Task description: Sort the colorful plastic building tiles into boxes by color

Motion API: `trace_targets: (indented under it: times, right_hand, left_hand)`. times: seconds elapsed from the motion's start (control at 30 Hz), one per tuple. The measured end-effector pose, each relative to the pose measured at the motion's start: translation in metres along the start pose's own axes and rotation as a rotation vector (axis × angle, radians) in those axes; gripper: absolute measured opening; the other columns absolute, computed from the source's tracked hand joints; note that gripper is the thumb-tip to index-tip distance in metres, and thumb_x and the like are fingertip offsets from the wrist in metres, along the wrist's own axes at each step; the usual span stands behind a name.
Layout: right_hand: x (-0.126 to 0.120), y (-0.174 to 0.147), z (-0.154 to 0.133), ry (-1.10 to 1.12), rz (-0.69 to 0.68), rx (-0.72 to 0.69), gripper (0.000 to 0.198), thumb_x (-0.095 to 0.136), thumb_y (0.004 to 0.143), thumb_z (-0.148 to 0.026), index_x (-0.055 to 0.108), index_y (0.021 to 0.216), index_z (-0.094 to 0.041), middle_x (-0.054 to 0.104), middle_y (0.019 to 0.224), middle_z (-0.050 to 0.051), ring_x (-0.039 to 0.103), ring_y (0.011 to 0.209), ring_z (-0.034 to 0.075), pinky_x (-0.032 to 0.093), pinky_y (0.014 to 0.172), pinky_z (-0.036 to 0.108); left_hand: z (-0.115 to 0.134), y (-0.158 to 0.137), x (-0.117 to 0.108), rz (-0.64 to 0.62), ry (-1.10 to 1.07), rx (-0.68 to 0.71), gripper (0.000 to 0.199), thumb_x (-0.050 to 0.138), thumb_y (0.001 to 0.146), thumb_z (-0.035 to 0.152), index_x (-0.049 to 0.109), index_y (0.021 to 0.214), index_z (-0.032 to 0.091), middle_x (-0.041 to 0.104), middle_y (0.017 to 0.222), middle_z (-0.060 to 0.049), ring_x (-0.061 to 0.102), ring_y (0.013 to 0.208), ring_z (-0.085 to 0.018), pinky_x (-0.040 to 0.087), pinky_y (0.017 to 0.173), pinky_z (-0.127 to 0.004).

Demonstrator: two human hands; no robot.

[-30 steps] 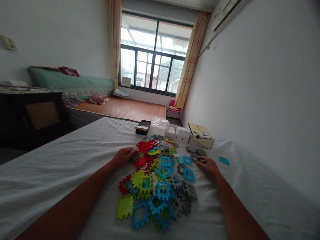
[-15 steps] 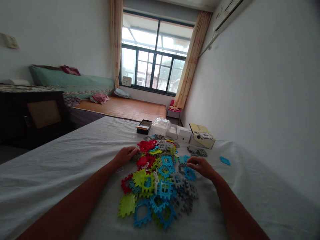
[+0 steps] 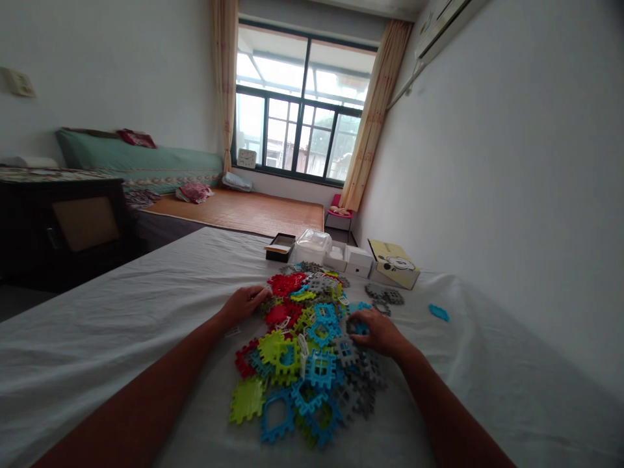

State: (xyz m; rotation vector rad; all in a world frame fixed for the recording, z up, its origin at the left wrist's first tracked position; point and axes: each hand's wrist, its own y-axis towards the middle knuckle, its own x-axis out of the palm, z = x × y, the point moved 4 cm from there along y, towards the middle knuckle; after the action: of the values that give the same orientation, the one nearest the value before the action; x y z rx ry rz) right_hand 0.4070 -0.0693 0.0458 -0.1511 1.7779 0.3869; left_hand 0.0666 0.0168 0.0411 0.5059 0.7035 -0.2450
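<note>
A heap of plastic interlocking tiles with toothed edges lies in front of me: red tiles [image 3: 284, 313] at the left, lime green tiles [image 3: 246, 400] nearer, blue tiles [image 3: 320, 368] in the middle and grey tiles [image 3: 347, 351] to the right. My left hand [image 3: 244, 305] rests at the heap's left edge, its fingers drawn together beside the red tiles; whatever they pinch is too small to make out. On the heap's right side, my right hand [image 3: 377, 330] curls its fingers around a grey tile [image 3: 359, 327], partly hiding it and the blue tile below.
Apart from the heap, grey tiles [image 3: 385, 294] and one blue tile [image 3: 439, 312] lie on the white cloth [image 3: 185, 279]. Behind stand a black open box [image 3: 279, 248], a clear plastic container [image 3: 313, 244], a white box [image 3: 359, 261] and a yellow box [image 3: 394, 263] by the wall.
My right hand has shifted left and slightly down, closer to the heap. A grey tile now lies just below the separate grey ones. My left hand stays where it was.
</note>
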Motion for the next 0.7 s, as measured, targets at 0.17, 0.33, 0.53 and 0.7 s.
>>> trace_targets:
  times: [0.17,0.33,0.53,0.7]
  right_hand:
    - [-0.008,-0.001,-0.016,0.002,0.020,-0.022,0.014,0.062,0.071,-0.026,0.068,0.083,-0.027,0.070,0.082,-0.001,0.058,0.090,0.020,0.037,0.080,0.031]
    - [-0.006,0.001,-0.019,0.165,0.087,-0.012,0.019,0.060,0.069,-0.020,0.067,0.086,-0.026,0.070,0.082,-0.001,0.059,0.089,0.019,0.039,0.081,0.032]
    - [-0.020,0.005,0.032,0.686,0.355,0.180,0.023,0.059,0.075,-0.037,0.064,0.090,-0.020,0.069,0.091,0.005,0.062,0.087,0.019,0.047,0.079,0.032]
    - [-0.018,-0.008,0.091,0.408,0.464,0.316,0.021,0.059,0.072,-0.036,0.066,0.086,-0.021,0.068,0.085,0.003,0.062,0.083,0.020,0.046,0.080,0.036]
  left_hand:
    - [-0.003,0.000,0.001,-0.001,0.014,-0.015,0.045,0.038,0.088,0.049,0.070,0.085,0.017,0.071,0.081,-0.003,0.063,0.077,-0.019,0.045,0.069,-0.024]
    - [-0.006,0.001,0.003,-0.013,0.040,-0.003,0.045,0.037,0.089,0.049,0.070,0.087,0.018,0.071,0.082,-0.002,0.062,0.076,-0.018,0.045,0.069,-0.024]
    - [-0.001,0.000,0.000,-0.010,0.038,-0.007,0.046,0.037,0.088,0.049,0.070,0.087,0.018,0.071,0.083,-0.003,0.062,0.077,-0.019,0.045,0.070,-0.024]
    - [0.000,0.000,0.000,-0.009,0.038,-0.016,0.045,0.037,0.088,0.049,0.070,0.087,0.017,0.071,0.084,-0.003,0.062,0.079,-0.019,0.045,0.070,-0.024]
